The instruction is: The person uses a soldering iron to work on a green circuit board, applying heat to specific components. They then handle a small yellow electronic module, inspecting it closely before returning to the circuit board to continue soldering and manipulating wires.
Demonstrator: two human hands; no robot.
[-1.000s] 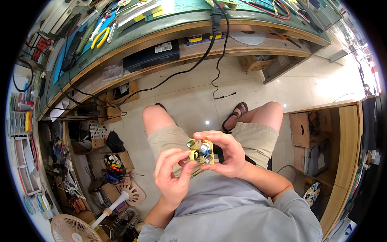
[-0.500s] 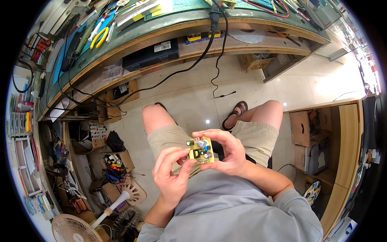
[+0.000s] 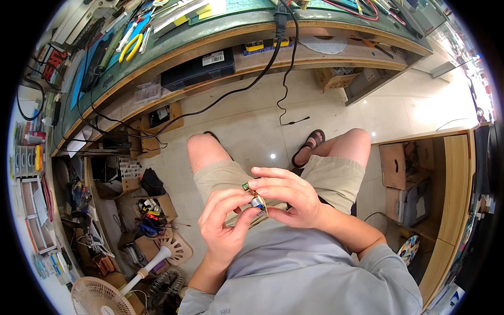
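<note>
The left hand [image 3: 224,220] and right hand [image 3: 298,199] pinch a circuit board [image 3: 258,201]. It seems light, stiff, easily broken; hold its edges.

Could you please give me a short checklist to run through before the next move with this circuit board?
1. Right hand holding the circuit board: ok.
2. Left hand at the board: ok.
3. Component side plainly in view: not ok, the board is tilted and partly covered.
4. Back of the board undamaged: cannot tell, hidden.
5. Black plug clear of both hands: ok, it is at the bench edge.
</note>
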